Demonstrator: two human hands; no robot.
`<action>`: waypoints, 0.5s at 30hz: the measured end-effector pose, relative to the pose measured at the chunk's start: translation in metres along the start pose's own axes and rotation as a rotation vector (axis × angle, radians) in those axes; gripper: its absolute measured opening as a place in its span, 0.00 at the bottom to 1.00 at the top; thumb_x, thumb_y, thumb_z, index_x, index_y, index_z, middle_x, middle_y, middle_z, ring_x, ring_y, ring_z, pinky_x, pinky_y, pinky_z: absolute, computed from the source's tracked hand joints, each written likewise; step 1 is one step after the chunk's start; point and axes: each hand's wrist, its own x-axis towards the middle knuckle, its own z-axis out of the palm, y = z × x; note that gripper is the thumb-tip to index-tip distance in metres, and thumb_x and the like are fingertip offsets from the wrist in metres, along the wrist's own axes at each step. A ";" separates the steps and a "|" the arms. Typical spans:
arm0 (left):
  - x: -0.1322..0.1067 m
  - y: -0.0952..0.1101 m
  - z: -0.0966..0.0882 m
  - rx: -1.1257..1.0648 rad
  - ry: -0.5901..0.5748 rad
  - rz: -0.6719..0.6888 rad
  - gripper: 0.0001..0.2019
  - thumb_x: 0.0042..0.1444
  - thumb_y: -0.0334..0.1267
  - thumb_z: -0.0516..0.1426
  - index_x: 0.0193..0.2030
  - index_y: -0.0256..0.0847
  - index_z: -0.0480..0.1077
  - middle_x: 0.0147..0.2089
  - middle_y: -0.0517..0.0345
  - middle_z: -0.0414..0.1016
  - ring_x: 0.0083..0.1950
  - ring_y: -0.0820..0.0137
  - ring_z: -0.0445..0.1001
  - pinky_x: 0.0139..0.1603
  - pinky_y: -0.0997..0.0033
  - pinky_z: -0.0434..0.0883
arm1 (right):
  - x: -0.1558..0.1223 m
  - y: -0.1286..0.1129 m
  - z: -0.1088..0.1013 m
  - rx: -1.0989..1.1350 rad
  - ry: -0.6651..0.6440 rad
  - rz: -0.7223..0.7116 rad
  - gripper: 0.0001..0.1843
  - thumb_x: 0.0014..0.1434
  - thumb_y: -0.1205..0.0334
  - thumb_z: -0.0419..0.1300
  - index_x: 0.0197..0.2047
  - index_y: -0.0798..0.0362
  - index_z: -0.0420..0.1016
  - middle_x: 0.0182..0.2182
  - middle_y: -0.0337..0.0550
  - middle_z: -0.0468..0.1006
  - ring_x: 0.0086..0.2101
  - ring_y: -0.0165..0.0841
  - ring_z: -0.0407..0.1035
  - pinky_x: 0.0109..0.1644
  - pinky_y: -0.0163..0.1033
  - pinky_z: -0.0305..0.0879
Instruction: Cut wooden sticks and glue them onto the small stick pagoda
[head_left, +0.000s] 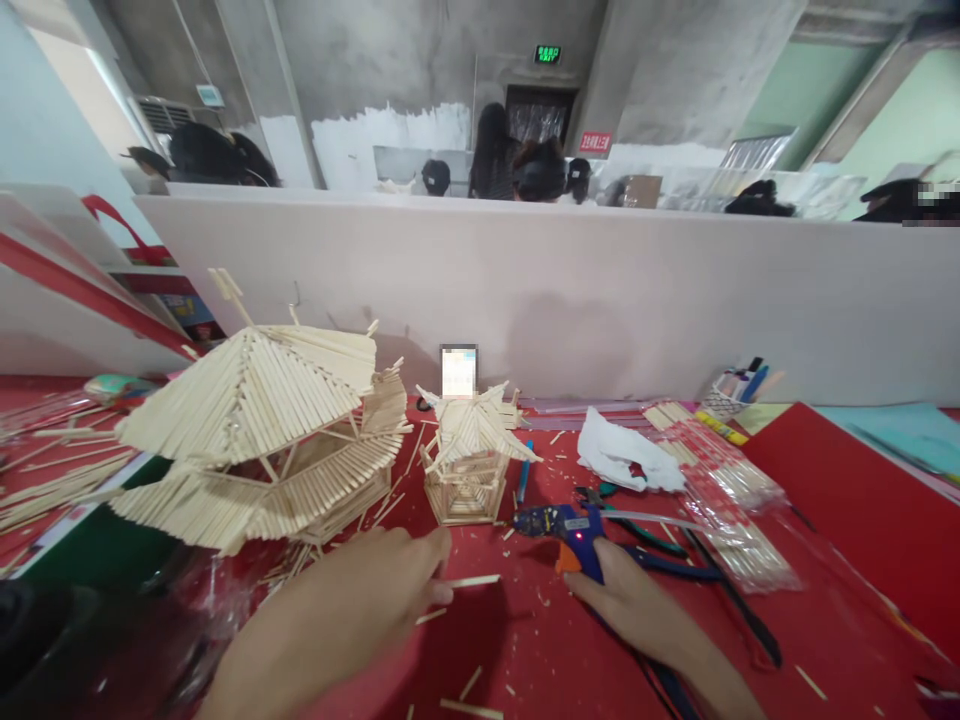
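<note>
My left hand (405, 580) pinches a short wooden stick (476, 581) that points right, low over the red tabletop. In my right hand (619, 590) is a blue hot glue gun (574, 530) with an orange trigger and a lit red light, its nozzle pointing left. Beyond and between my hands stands a small pavilion model (469, 470) built of sticks, apart from both. A larger stick pavilion (262, 420) with two roof tiers stands to the left, behind my left hand and forearm. My left fingertips are partly hidden by the hand itself.
Pliers (652, 535) lie right of the glue gun, near a crumpled white tissue (626, 450) and bagged sticks (739, 510). A pen basket (727, 395) stands at the back right. A phone (459, 372) leans behind the small pavilion, before a white partition (562, 290). Loose sticks litter the table.
</note>
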 end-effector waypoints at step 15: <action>0.029 -0.021 -0.003 -0.154 0.110 -0.083 0.10 0.63 0.35 0.50 0.40 0.42 0.73 0.28 0.59 0.75 0.30 0.69 0.73 0.34 0.73 0.63 | -0.004 -0.059 0.014 -0.535 -0.282 -0.034 0.09 0.59 0.59 0.64 0.39 0.55 0.78 0.36 0.51 0.83 0.37 0.46 0.77 0.38 0.41 0.66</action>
